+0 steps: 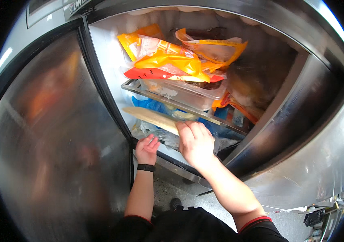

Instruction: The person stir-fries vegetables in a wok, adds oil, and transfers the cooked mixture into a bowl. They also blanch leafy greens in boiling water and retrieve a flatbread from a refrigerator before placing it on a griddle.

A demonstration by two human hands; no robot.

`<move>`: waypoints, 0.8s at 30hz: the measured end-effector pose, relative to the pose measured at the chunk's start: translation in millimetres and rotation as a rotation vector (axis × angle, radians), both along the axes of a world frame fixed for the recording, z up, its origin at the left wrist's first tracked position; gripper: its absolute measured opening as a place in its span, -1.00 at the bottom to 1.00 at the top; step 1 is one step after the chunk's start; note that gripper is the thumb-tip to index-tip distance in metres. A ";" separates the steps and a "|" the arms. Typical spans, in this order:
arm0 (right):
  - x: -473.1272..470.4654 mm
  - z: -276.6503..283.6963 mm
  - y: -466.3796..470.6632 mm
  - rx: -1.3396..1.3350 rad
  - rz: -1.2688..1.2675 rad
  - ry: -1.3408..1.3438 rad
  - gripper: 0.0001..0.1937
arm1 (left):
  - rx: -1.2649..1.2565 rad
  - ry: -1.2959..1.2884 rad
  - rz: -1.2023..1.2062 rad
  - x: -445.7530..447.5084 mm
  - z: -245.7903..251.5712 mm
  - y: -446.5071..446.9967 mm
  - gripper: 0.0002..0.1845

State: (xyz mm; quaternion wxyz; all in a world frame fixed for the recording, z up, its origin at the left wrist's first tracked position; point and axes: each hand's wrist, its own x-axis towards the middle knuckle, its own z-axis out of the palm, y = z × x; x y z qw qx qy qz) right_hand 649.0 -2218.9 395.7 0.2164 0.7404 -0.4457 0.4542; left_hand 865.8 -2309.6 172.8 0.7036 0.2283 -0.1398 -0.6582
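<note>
My right hand (194, 142) grips one end of a flat, pale yellowish slab (152, 117); I cannot tell what it is made of. The slab points to the left, in front of the lower compartment of a freezer cabinet. Lower and to the left, my left hand (147, 148) is empty with its fingers apart, near the cabinet's front sill. Clear plastic bags (163, 136) lie behind and below the slab. Just above it runs the metal edge of a wire shelf (172, 103), bearing a clear plastic tub (184, 96) whose contents are partly hidden.
Orange and red food packets (169, 59) are heaped above the tub, and more bags stand at the right. The steel door (54, 136) swings open on the left. A steel divider (269, 115) bounds the opening on the right. Frost coats the upper wall.
</note>
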 end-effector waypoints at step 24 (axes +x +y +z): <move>-280.8 -64.8 427.4 0.602 -0.329 0.036 -0.58 | 0.541 -0.273 0.349 -108.8 -41.7 -17.6 -0.17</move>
